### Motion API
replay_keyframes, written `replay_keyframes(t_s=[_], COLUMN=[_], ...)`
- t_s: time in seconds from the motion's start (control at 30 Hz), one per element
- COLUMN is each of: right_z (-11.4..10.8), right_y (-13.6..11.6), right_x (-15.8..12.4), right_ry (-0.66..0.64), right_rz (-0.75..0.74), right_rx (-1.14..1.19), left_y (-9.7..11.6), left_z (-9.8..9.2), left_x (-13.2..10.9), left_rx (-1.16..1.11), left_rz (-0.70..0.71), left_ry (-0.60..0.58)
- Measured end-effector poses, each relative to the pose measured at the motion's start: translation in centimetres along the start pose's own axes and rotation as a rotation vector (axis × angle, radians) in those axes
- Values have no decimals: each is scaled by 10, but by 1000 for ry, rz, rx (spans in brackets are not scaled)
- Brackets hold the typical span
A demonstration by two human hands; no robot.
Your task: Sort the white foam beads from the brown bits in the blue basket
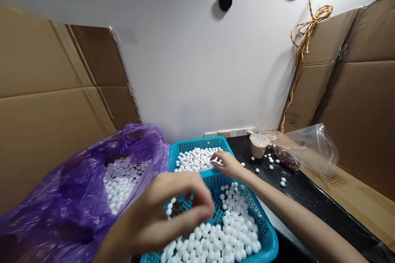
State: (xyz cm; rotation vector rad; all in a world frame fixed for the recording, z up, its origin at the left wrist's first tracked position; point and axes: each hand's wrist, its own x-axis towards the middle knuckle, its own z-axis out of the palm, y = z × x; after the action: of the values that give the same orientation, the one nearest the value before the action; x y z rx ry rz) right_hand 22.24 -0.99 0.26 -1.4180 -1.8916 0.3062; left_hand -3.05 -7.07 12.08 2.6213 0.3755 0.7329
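Both grips look pinched, left hand (163, 218) and right hand (225, 163), above one blue basket (265, 234) of white beads (228, 230).

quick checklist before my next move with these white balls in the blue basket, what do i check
Left hand over the dark clump among the white balls: ok.
Whether the left hand has gripped anything: cannot tell, its fingers hide that.
Right hand at the far balls in the blue mesh basket: ok.
Purple plastic bag open, with balls inside: ok.
Loose white balls on the black tabletop: not ok, outside the basket.
Plastic cup upright, away from both hands: ok.
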Motion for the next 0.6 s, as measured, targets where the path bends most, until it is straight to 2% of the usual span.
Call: replay_keyframes(t_s=[0.07, 0.1, 0.2, 0.27, 0.37, 0.47, 0.6], right_z=[-7, -9, -10, -4, 10, 20, 24], right_y=[-11, -18, -33, -39, -39, -34, -29], right_x=[-10, -16, -38, -52, -66, -72, -72], right_ry=[-10, -34, -150, -190, -191, -192, -247], right_rz=[-25, -39, -63, -47, 27, 101, 161], right_rx=[-12, -16, -31, -59, -110, -153, -205], left_y=[-4, -9, -36, -56, -76, -83, -83], left_z=[4, 9, 34, 53, 74, 86, 97], left_x=[21, 27, 26, 16, 4, -1, -3], left_rx=[15, 49, 273, 317, 365, 386, 368], left_rz=[-169, -243, -534, -598, -675, -749, -767], left_ry=[-209, -267, -461, -487, -459, -442, -371])
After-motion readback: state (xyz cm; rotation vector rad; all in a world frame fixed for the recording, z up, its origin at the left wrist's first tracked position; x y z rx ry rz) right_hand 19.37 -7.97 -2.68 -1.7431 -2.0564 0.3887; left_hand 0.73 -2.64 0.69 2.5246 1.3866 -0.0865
